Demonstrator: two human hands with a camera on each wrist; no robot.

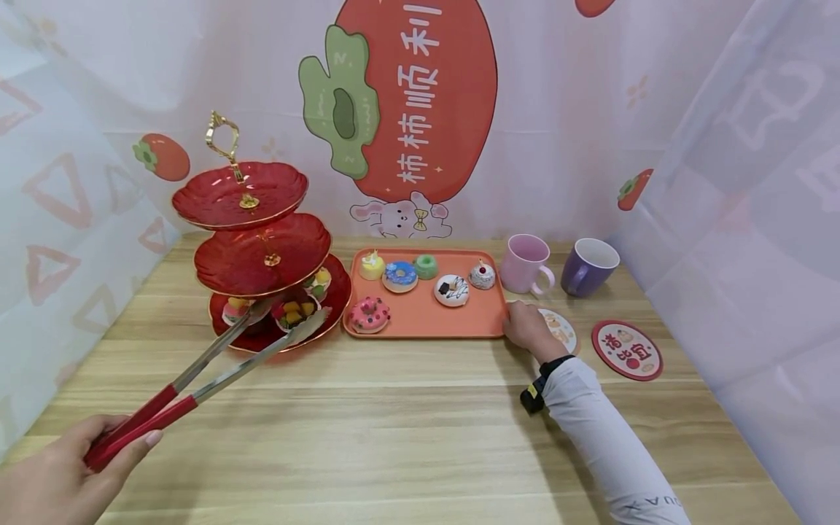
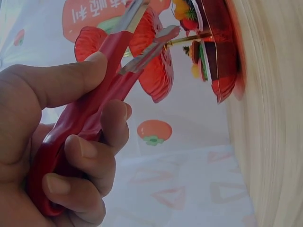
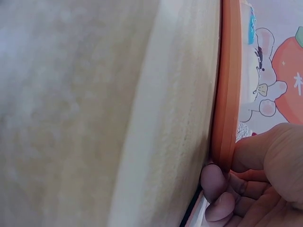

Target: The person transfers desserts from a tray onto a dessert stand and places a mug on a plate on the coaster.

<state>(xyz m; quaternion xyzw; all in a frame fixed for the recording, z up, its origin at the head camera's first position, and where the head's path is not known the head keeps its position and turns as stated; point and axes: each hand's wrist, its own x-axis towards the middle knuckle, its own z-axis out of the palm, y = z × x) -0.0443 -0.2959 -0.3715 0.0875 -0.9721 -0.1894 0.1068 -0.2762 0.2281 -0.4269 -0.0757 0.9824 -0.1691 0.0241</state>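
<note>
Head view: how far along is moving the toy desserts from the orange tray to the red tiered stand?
Done: a few toy desserts sit on the bottom plate of the red three-tier stand. In hand: the left hand grips red-handled metal tongs, tips at that bottom plate; the right hand holds the orange tray's edge. Left: six pieces on the tray; the upper two plates look bare.

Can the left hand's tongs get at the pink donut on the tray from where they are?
Probably yes. The left hand grips the tongs, tips at the stand's bottom tier. The pink donut sits at the orange tray front-left corner, nearby, nothing between.
</note>
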